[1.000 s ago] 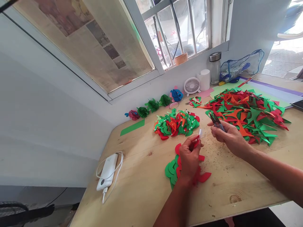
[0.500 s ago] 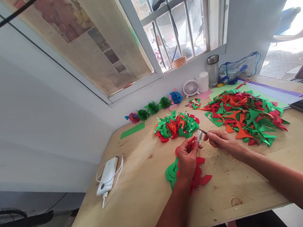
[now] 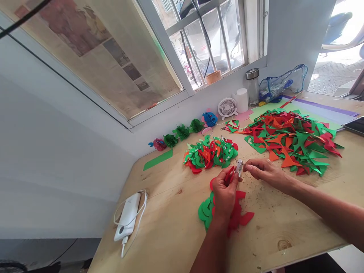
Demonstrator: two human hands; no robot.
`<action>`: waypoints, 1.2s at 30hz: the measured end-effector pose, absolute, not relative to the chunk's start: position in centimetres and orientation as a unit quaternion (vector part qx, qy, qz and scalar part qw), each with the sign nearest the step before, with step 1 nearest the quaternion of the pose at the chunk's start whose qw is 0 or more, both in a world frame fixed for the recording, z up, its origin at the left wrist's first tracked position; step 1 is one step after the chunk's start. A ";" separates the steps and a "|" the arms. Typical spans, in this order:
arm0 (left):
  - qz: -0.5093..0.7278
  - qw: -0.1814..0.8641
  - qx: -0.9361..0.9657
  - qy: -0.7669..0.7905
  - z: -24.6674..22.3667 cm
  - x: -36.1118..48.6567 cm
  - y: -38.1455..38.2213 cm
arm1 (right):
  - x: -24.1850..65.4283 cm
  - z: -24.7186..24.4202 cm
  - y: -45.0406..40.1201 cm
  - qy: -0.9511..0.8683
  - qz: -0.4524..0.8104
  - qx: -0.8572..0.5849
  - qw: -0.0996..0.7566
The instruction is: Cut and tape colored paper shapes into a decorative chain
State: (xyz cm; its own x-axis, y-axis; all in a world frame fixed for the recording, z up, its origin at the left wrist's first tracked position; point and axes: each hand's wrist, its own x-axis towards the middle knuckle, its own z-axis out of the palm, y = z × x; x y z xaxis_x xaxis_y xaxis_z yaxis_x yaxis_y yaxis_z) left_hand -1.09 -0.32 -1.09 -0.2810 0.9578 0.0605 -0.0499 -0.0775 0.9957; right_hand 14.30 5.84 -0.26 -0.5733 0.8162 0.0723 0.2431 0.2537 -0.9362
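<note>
My left hand (image 3: 225, 191) is closed on a folded red paper piece (image 3: 229, 175) and a small white strip with dark print (image 3: 239, 168). My right hand (image 3: 263, 171) pinches thin dark tweezers (image 3: 241, 163), whose tips are at the top of the white strip; whether they touch it I cannot tell. Beneath my left hand and wrist lie rounded green paper pieces (image 3: 205, 213) and red paper pieces (image 3: 239, 212), partly hidden. Just beyond is a heap of red, green and orange cut shapes (image 3: 212, 151), several bearing small white patches.
A large pile of paper offcuts (image 3: 292, 140) covers the table's right side. Along the wall stand paper flowers (image 3: 181, 131), a white fan (image 3: 226, 108), a glass bottle (image 3: 252, 89) and a clear pouch (image 3: 283, 83). A white power bank (image 3: 127, 216) with its cable lies left.
The tweezers in my right hand have shifted slightly left and down, across the top of the white strip. My left hand keeps its hold. The camera view has tilted a little.
</note>
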 end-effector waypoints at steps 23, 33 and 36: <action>0.587 0.415 0.451 0.529 -1.6 -1.4 -0.1 | 14.4 -1.2 6.1 -0.747 0.444 -0.395 0.298; 0.593 0.400 0.424 0.555 -0.8 -1.4 -0.2 | 14.4 -1.1 6.3 -0.765 0.409 -0.402 0.295; 0.603 0.395 0.415 0.555 -0.7 -1.4 -0.1 | 14.4 -1.3 6.3 -0.774 0.399 -0.401 0.284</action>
State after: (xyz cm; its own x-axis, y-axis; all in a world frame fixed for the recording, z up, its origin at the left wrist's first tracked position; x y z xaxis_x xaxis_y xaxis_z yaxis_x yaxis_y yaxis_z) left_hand -1.45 -0.13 -0.71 -0.3434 0.9372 0.0618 -0.0162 -0.0717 0.9973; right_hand 14.43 6.32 -1.33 -0.5169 0.8478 0.1190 0.3949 0.3595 -0.8455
